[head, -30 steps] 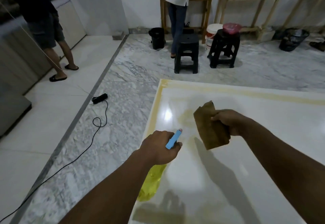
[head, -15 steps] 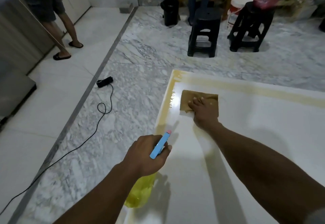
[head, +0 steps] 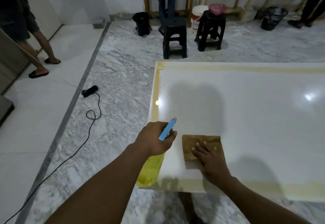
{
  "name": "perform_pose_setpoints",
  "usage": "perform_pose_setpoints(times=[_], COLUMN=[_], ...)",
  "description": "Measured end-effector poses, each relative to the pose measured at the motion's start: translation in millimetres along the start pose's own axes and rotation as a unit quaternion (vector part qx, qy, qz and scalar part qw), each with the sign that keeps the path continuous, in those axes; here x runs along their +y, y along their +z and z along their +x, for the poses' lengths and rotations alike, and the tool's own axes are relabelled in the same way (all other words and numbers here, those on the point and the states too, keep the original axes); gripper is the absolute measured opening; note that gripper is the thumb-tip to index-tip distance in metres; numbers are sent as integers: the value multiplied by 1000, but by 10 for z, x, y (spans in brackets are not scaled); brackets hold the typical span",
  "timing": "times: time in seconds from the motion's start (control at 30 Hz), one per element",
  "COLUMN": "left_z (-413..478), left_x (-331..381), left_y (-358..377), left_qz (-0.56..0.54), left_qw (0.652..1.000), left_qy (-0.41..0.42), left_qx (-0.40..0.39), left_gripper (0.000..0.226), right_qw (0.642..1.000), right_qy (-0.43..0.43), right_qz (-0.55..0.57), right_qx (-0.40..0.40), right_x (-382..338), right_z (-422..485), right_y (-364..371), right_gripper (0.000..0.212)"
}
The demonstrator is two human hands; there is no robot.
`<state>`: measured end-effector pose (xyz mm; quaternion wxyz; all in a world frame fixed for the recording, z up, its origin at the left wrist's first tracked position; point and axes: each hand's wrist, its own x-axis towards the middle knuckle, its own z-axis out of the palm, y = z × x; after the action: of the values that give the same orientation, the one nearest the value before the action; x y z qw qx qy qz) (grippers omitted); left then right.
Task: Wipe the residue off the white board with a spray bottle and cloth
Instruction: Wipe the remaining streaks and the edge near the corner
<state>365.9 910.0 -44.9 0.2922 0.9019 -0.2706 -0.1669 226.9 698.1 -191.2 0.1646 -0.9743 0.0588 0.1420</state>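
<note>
pressing cloth (head: 202, 149) flat on white board (head: 255, 118)

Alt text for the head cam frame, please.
A right hand presses a brown cloth flat on a glossy white board, while the left hand grips a yellow spray bottle with a blue nozzle at the board's left edge. Yellowish residue lines the board's edges; two black stools stand beyond.

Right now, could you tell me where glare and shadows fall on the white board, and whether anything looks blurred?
Head view: the white board shows two glare spots, one by its left edge, one further right; a broad soft shadow lies beyond the cloth; the room is dim; the cloth looks sharp, not smeared.
</note>
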Motion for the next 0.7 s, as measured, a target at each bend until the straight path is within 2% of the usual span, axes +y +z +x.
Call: perform_pose_setpoints(times=[0.07, 0.23, 0.37, 0.43, 0.5, 0.53, 0.6, 0.7], left_z=[-224, -495, -288, -93, 160, 294, 555, 880], left_x=[5, -50, -131, -182, -261, -301, -374, -489], left_y=[40, 15, -118, -195, -263, -302, -376, -492], left_qz=[2, 19, 21, 9, -12, -24, -33, -19], left_qw=[1000, 1000, 1000, 1000, 1000, 1000, 999, 999], left_qy=[-9, -19, -11, -10, -7, -3, 4, 4], left_qx=[-5, -12, -10, -4, -4, -4, 4, 26], left_gripper=[42, 43, 44, 45, 45, 45, 44, 43], right_qw=[999, 996, 976, 940, 867, 843, 851, 922], right_qy=[12, 14, 103, 169, 223, 238, 239, 185], right_qz=[-5, 66, 190, 297, 444, 480, 467, 335], right_qx=[-31, -53, -10, 0, -28, -35, -14, 62], right_x=[-90, -200, -225, -133, -51, -11, 44, 25], right_z=[-311, -688, -214, 282, 811, 1088, 1678, 2619], right_y=[41, -126, -849, -1315, -1766, -1972, -2285, -2421], right_gripper=[61, 59, 28, 22, 20, 18, 17, 21])
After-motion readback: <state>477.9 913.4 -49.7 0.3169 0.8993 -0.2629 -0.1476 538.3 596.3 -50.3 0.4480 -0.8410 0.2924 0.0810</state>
